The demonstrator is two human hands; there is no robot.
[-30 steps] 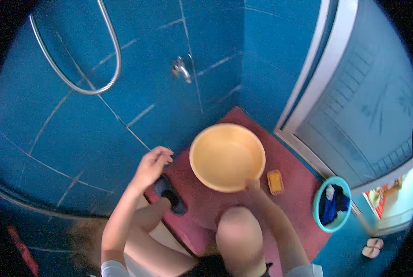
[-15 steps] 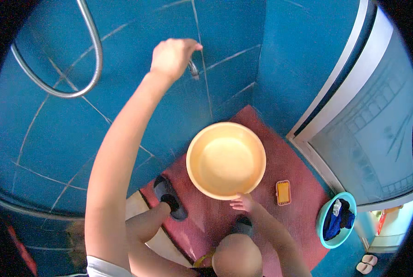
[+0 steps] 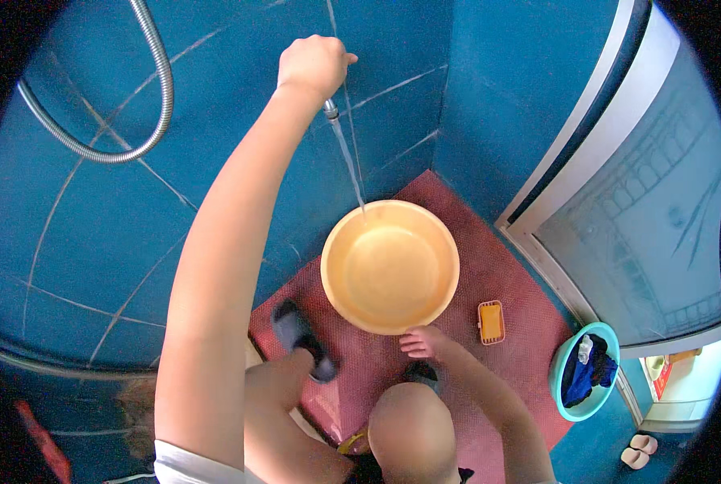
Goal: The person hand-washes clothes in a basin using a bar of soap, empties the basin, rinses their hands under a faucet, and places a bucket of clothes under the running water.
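Observation:
My left hand [image 3: 314,66] is closed at the top of a metal tap [image 3: 331,110] on the blue tiled wall; it hides the tap's handle. A stream of water [image 3: 347,159] falls from the spout into the far side of a round yellow basin [image 3: 335,296]. The basin stands on a red mat, its pale bottom visible. At its near rim is my right hand [image 3: 423,343], thumb against the rim and fingers stretched out to the left just outside it.
A soap dish [image 3: 491,323] with an orange bar lies right of the basin. Farther right, a turquoise tub [image 3: 560,398] holds dark clothes beside a glass door [image 3: 643,218]. Pink slippers [image 3: 639,452] lie beyond. A shower hose [image 3: 165,89] hangs upper left. My slippered feet are on the red mat [image 3: 477,242].
Water now runs from the tap in a clear stream into the basin. My left hand has shifted slightly up on the tap. My right hand stays at the basin's rim.

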